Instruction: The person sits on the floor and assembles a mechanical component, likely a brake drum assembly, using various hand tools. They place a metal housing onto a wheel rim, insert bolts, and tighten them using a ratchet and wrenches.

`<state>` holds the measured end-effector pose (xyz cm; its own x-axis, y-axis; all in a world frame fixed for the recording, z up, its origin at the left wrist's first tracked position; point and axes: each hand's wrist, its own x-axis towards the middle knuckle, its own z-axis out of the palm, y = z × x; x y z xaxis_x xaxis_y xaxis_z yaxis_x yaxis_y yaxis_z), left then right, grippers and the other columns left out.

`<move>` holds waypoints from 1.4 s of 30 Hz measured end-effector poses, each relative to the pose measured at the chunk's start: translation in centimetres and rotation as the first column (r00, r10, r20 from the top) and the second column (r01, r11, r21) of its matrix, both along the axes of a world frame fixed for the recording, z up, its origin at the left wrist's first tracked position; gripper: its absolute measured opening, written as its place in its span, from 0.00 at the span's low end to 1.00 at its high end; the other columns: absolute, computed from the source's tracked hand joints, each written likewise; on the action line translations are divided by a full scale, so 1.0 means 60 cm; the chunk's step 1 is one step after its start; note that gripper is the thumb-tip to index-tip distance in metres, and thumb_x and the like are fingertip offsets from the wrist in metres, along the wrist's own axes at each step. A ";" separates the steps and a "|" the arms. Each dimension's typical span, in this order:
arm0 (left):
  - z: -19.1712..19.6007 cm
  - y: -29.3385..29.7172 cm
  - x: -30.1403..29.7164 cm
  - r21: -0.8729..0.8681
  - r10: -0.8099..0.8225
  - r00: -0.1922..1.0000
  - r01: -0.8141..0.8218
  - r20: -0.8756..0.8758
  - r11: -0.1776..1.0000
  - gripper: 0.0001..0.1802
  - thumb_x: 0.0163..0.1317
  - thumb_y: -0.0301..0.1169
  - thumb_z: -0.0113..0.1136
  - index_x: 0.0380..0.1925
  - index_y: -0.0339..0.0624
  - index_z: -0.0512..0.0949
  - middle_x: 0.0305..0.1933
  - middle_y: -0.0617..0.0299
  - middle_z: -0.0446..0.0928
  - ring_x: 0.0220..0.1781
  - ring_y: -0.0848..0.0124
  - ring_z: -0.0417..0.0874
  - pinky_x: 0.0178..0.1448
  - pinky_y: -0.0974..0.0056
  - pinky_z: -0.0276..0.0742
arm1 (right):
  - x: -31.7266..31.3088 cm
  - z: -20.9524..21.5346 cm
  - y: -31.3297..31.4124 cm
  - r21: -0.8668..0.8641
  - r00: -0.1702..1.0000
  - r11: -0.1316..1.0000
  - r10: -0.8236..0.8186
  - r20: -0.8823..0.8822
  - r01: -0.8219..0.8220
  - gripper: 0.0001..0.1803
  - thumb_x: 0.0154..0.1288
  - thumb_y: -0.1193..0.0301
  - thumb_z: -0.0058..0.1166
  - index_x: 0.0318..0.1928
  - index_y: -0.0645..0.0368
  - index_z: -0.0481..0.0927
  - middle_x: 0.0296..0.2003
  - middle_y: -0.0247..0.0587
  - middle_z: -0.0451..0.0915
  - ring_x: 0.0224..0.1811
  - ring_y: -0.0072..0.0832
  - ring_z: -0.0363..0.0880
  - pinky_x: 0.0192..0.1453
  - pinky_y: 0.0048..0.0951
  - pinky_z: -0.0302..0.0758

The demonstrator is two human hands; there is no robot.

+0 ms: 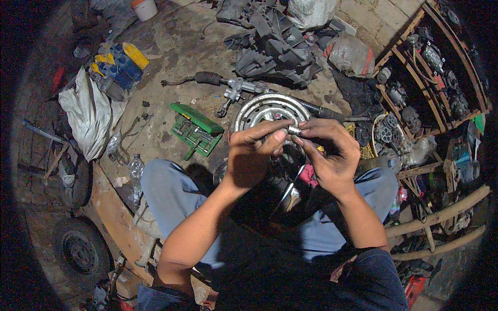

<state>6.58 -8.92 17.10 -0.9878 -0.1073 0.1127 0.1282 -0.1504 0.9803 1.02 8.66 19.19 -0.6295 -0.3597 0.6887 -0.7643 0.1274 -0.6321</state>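
Both of my hands are raised in front of me over a silver wheel rim [244,111]. Between their fingertips sits a small shiny metal cylindrical part [293,130], too small to name exactly. My left hand [254,150] pinches it from the left with thumb and fingers. From the right, the thumb and fingers of my right hand [332,150] close on it too. Beneath my hands, between my knees, lie a long shiny metal tool [290,187] and a pink cloth [308,176], both partly in shadow. My hands hide part of the rim.
An open green socket-set case [199,129] lies left of the rim. Beyond it are a steering rack [244,87] and black plastic housings [280,52]. A plastic bottle [136,171] stands by my left knee. Wooden shelves [425,78] with metal parts line the right; a tyre [82,249] lies lower left.
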 end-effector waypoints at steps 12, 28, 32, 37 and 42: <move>-0.070 -0.027 -0.021 -0.151 0.198 0.969 -0.176 0.147 0.973 0.16 0.67 0.37 0.62 0.46 0.34 0.84 0.31 0.65 0.82 0.26 0.81 0.71 0.30 0.71 0.68 | -0.019 -0.055 0.019 0.344 0.958 0.937 -0.152 0.245 0.061 0.10 0.64 0.76 0.57 0.44 0.65 0.83 0.41 0.52 0.83 0.47 0.44 0.82 0.54 0.37 0.75; -0.373 -0.016 -0.011 -0.464 0.247 0.951 -0.136 0.186 0.875 0.10 0.64 0.28 0.56 0.42 0.37 0.80 0.41 0.43 0.83 0.46 0.46 0.84 0.51 0.50 0.78 | -0.008 -0.282 -0.003 0.694 0.904 0.720 -0.310 0.294 0.022 0.09 0.58 0.77 0.62 0.40 0.67 0.84 0.39 0.56 0.84 0.43 0.49 0.84 0.49 0.40 0.78; -0.377 -0.003 -0.006 -0.472 0.267 0.957 -0.183 0.116 0.862 0.10 0.62 0.28 0.61 0.42 0.36 0.80 0.40 0.41 0.82 0.45 0.47 0.85 0.48 0.51 0.78 | -0.002 -0.292 -0.009 0.669 0.928 0.743 -0.258 0.269 0.013 0.09 0.61 0.75 0.62 0.40 0.68 0.81 0.39 0.61 0.81 0.41 0.59 0.80 0.48 0.49 0.77; -0.392 0.017 -0.010 -0.470 0.373 0.923 -0.288 0.097 0.834 0.14 0.58 0.29 0.68 0.43 0.39 0.78 0.38 0.45 0.82 0.42 0.47 0.83 0.47 0.48 0.75 | 0.016 -0.285 -0.022 0.662 0.934 0.747 -0.277 0.223 0.064 0.08 0.62 0.78 0.59 0.40 0.69 0.80 0.38 0.61 0.80 0.42 0.59 0.80 0.49 0.50 0.76; -0.432 0.025 -0.005 -0.483 0.427 0.900 -0.413 -0.088 0.772 0.16 0.57 0.30 0.70 0.44 0.42 0.77 0.38 0.50 0.80 0.41 0.49 0.80 0.47 0.49 0.74 | 0.013 -0.292 -0.025 0.636 0.937 0.770 -0.258 0.237 0.051 0.07 0.62 0.78 0.58 0.40 0.70 0.79 0.38 0.62 0.80 0.42 0.59 0.80 0.48 0.50 0.76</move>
<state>6.29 -7.42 -8.83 -0.8605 -0.4512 0.2366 0.0418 0.4003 0.9154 1.81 7.17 1.69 -0.8469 -0.5161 0.1280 -0.4901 0.6641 -0.5646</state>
